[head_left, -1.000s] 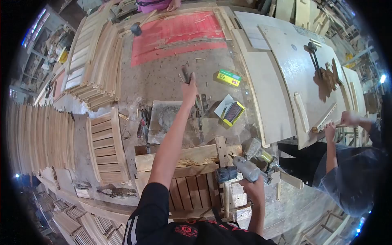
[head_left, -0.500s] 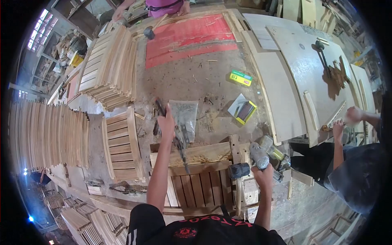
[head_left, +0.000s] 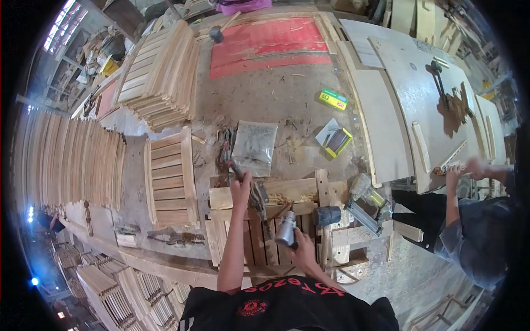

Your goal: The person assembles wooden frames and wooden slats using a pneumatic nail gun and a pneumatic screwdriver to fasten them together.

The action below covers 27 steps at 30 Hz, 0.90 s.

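Observation:
My left hand [head_left: 240, 192] is closed around the dark handle of a long metal tool that looks like a clamp [head_left: 257, 199]. Its bar slants down over a slatted wooden frame [head_left: 256, 251] at the bench's near edge. In my right hand [head_left: 302, 252] is a silver pistol-grip power tool [head_left: 286, 229] with a black handle, held above the same frame, a thin bit seeming to point away from me. A rough wooden block [head_left: 223, 197] lies along the frame's far side. Right of the frame, a black mallet [head_left: 327, 215] rests near a nail gun [head_left: 367, 196].
Stacked slatted panels [head_left: 160, 77] and a single panel [head_left: 171, 179] are on the left. Farther in lie a plastic bag [head_left: 255, 148], a green-yellow box [head_left: 332, 99], an opened yellow box [head_left: 338, 142] and a red sheet [head_left: 270, 47]. A co-worker [head_left: 475, 231] works at right.
My right hand has brought the power tool leftward from beside the nail gun to above the slatted frame. My left hand, with the clamp-like tool, is lower and nearer it. The view has shifted.

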Available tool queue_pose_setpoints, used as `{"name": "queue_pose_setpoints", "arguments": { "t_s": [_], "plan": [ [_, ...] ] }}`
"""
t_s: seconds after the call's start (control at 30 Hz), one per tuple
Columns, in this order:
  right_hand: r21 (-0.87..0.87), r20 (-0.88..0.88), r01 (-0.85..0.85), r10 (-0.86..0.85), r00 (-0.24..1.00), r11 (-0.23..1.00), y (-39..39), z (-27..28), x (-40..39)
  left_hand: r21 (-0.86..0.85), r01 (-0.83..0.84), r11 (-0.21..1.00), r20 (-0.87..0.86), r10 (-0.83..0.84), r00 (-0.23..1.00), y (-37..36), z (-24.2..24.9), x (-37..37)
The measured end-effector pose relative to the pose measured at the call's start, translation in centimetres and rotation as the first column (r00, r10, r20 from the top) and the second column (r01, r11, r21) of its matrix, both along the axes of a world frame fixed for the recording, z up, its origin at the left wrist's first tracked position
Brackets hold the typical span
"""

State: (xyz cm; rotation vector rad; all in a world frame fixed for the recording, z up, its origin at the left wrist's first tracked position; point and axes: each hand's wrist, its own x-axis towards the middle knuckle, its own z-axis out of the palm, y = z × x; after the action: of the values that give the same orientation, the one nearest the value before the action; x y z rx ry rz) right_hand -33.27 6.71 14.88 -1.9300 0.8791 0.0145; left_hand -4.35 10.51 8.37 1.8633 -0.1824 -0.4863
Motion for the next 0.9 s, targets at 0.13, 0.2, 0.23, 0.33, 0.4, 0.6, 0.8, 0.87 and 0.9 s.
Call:
{"name": "queue_pose_setpoints", "arguments": {
  "t_s": [0.13,0.2,0.23,0.33,0.4,0.6,0.8,0.87,0.9],
  "plan": [
    [-0.206,-0.031,-0.041,0.036,0.999,0.978,3.8,-4.8,-0.5,0.108,0.081,0.991,0.203,-0.102,0.974,0.0,0.4,0.6],
    [-0.173,-0.089,-0.058,0.043,0.995,0.983,4.5,-5.5,-1.3,0.142,0.102,0.985,0.183,-0.127,0.975,0.0,0.5,0.5],
    [-0.15,-0.119,-0.077,0.06,0.991,0.986,4.4,-5.5,-1.6,0.165,0.101,0.981,0.17,-0.129,0.977,0.2,0.8,0.3],
    [-0.245,-0.284,-0.193,0.12,0.951,0.95,4.4,-4.2,-1.5,0.318,0.092,0.944,0.263,-0.181,0.948,0.4,1.9,-0.6],
    [-0.265,-0.36,-0.291,0.186,0.914,0.919,4.0,-2.3,-1.0,0.213,0.099,0.972,0.178,-0.138,0.974,0.7,1.7,-0.5],
    [-0.27,-0.063,0.03,-0.049,0.997,0.962,-5.3,0.7,6.7,0.093,-0.096,0.991,0.668,0.009,0.744,-2.0,8.5,-4.3],
    [-0.411,0.101,0.32,-0.306,0.946,0.854,-14.1,-11.0,18.3,0.215,0.259,0.942,0.462,-0.332,0.822,-11.7,0.1,-1.8],
    [-0.431,-0.037,0.292,-0.34,0.94,0.854,-15.1,-14.5,21.0,0.339,0.226,0.913,0.457,-0.37,0.809,-14.7,-5.9,0.5],
    [-0.466,-0.012,0.279,-0.322,0.947,0.839,-15.2,-14.7,21.6,0.395,0.217,0.893,0.451,-0.394,0.801,-15.5,-6.3,1.1]
  ]
}}
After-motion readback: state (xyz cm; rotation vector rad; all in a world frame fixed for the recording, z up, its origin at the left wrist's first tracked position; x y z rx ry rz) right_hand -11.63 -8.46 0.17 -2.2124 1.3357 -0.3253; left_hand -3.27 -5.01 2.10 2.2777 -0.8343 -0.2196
